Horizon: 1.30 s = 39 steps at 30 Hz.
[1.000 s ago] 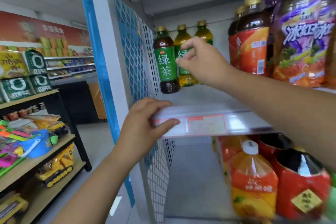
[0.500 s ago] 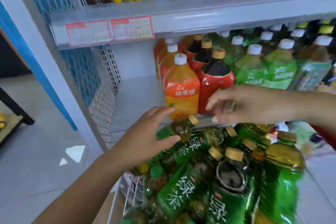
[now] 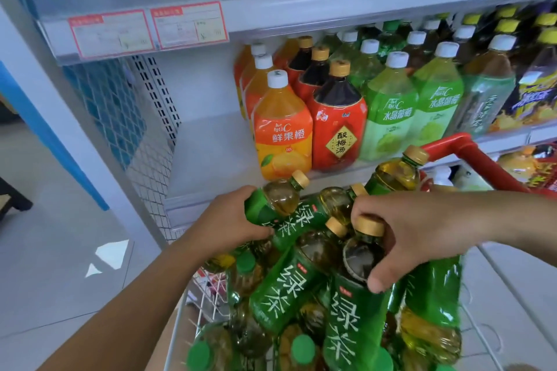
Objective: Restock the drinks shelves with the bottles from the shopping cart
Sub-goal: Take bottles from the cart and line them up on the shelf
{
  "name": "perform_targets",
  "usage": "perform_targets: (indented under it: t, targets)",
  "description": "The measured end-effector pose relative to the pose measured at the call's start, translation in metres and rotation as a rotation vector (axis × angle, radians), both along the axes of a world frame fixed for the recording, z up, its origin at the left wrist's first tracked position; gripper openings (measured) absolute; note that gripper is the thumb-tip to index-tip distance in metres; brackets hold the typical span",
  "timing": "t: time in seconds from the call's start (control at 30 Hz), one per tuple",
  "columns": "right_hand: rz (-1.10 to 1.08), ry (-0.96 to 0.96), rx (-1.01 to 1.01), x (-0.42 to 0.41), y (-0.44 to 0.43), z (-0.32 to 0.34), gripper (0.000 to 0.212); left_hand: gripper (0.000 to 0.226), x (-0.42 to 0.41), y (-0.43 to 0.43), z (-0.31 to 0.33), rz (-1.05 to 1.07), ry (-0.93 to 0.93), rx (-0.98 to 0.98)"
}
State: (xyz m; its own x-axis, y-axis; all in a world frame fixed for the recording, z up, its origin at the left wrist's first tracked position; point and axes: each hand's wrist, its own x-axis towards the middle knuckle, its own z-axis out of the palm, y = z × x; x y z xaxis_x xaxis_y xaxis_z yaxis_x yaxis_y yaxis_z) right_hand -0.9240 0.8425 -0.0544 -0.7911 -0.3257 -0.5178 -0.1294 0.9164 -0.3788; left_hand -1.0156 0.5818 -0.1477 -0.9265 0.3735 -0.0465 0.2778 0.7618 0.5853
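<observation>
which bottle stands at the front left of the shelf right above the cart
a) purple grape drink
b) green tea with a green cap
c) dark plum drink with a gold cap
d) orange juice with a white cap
d: the orange juice bottle with its white cap is the leftmost front bottle on the shelf, with the red-labelled plum drink just to its right.

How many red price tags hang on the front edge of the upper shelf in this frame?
2. Both sit side by side on the upper shelf's front edge, at its left end: the left tag and the right tag. Any others farther right are not visible.
</observation>
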Motion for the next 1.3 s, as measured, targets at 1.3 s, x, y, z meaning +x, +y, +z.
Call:
perform_targets:
  t: [1.3]
  targets:
    - [-0.112,1.092,-1.135,-0.202,-0.138,0.244,0.043,0.05,-0.038,-0.088,0.229,0.145,0.536,0.824]
